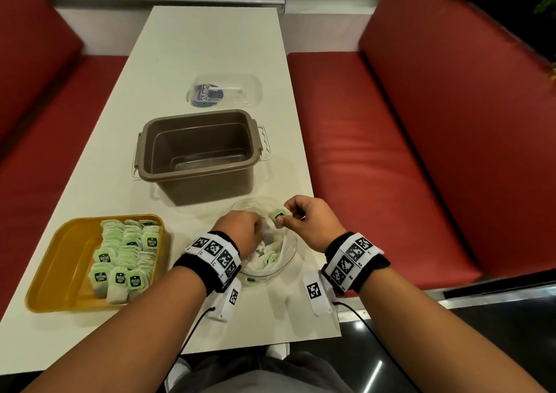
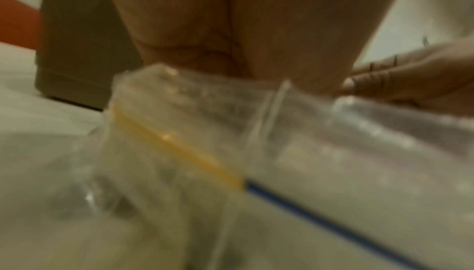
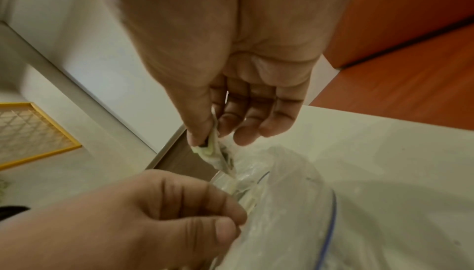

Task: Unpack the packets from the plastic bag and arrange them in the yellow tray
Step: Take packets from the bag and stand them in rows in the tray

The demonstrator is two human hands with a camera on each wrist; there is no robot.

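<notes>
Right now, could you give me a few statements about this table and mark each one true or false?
1. The right hand pinches a green-labelled paper packet. True.
2. The brown plastic tub is full of packets. False: none show inside.
3. The left hand grips the clear plastic bag. True.
4. The shallow yellow plastic tray sits to the right of the bag. False: it sits to the left.
5. Packets already lie in the tray. True.

It looks like a booth in a place to eat: a long white table with red padded benches on both sides of it.
</notes>
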